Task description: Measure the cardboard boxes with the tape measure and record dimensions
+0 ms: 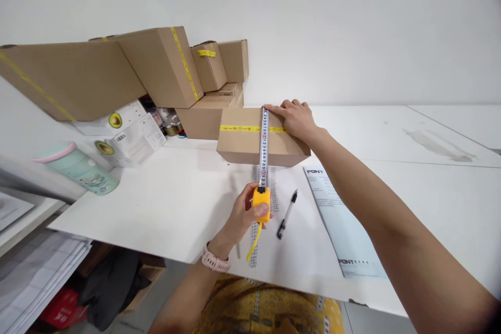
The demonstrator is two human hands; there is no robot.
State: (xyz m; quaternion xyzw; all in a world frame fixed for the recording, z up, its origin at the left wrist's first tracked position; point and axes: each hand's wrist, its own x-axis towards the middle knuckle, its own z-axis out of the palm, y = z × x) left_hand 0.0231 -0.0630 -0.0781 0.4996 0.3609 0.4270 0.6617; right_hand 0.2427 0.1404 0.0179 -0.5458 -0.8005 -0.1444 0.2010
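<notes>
My left hand (pixel 246 211) is closed round a yellow tape measure (pixel 260 203), thumb on top, a yellow strap hanging from it. Its silver blade (pixel 264 146) runs away from me across the top of a cardboard box (pixel 238 141) sealed with yellow tape. Lying over the box's far right part, my right hand (pixel 297 119) pinches the blade's end at the far edge with its forefinger; the thumb is hidden. Below the blade, a printed strip (pixel 253 250) lies on the white table (pixel 176 209). A black-capped pen (pixel 287 214) rests to the right of the tape measure.
Cardboard boxes (pixel 160 68) are stacked at the back left against the wall. White avocado-print boxes (pixel 135 138) and a mint-green tumbler (pixel 84 169) stand at the left. A PONY-labelled paper pad (pixel 340 224) lies under my right forearm. Papers (pixel 39 276) fill a lower shelf.
</notes>
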